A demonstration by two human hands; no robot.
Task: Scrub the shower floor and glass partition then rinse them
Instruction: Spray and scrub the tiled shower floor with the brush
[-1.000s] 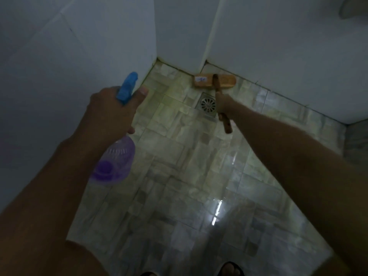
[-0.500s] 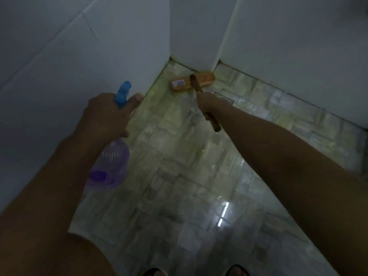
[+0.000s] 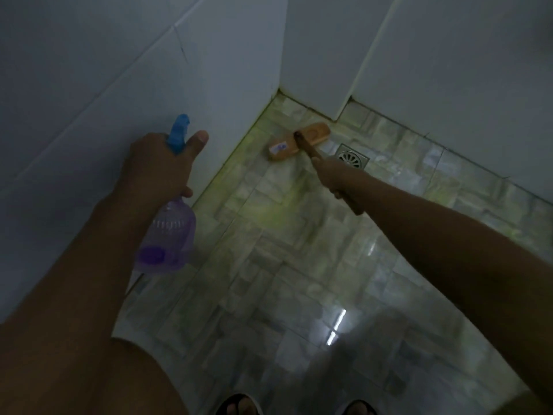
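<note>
Head: tan wooden brush (image 3: 299, 141) on seemingly wet floor (image 3: 269, 259).

Brush label (image 3: 281, 147) unreadably small; 2 feet (image 3: 239, 405) cut off at the bottom edge.

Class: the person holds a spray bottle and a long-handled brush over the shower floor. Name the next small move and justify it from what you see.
Probably draw the brush head back from the corner along the left wall's base. The right hand grips the handle, the head lies on the floor beside the drain, and yellowish film shows along that edge.
</note>
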